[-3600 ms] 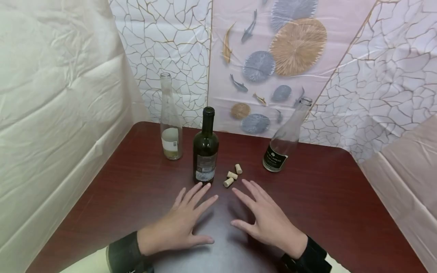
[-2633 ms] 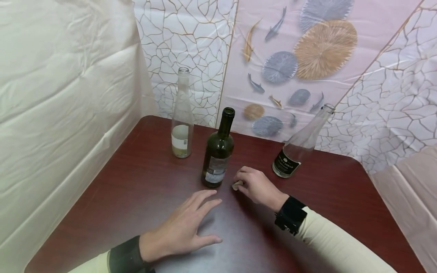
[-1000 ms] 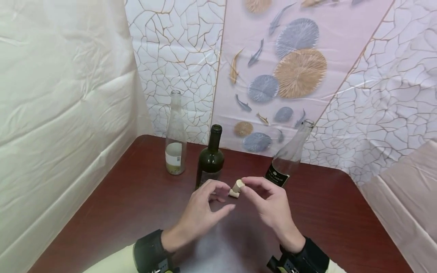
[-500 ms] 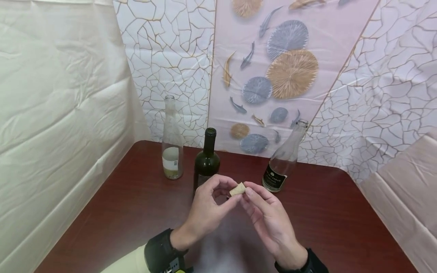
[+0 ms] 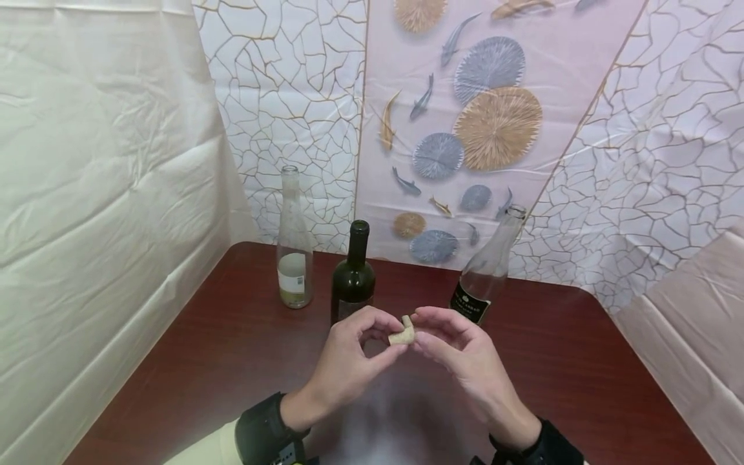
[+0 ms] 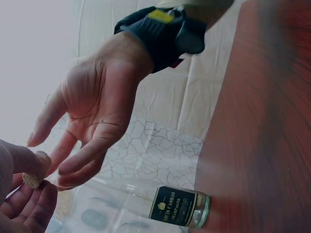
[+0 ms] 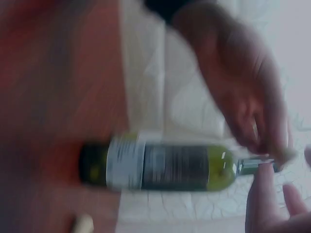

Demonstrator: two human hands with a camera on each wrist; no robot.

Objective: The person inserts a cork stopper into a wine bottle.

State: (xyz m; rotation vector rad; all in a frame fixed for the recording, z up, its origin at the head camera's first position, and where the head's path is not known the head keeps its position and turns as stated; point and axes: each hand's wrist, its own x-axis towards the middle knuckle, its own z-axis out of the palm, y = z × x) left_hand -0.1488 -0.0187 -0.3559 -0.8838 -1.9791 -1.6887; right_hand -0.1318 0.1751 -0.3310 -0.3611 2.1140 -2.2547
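In the head view my left hand (image 5: 345, 361) pinches a pale wine cork (image 5: 400, 338) between thumb and fingers, above the table. The left wrist view shows the cork's round end between those fingertips. My right hand (image 5: 479, 368) is just to the right, fingers bent toward the cork, thumb tip close to its end, nothing in its grasp. Another cork (image 5: 407, 321) shows right behind the held one. The right wrist view, blurred, has a cork (image 7: 84, 224) lying on the table. A dark green wine bottle (image 5: 352, 278) stands upright behind my left hand, its lower part hidden.
A clear bottle with a pale label (image 5: 293, 258) stands at the back left of the dark red table (image 5: 581, 361). On the right is a clear bottle with a black label (image 5: 485, 274), its base partly behind my right hand. Patterned and cream sheets enclose the table's back and sides.
Both hands began spread above the table. My right hand picked up a cork and brought it to my left hand, which now holds it; the right fingers have come off it.
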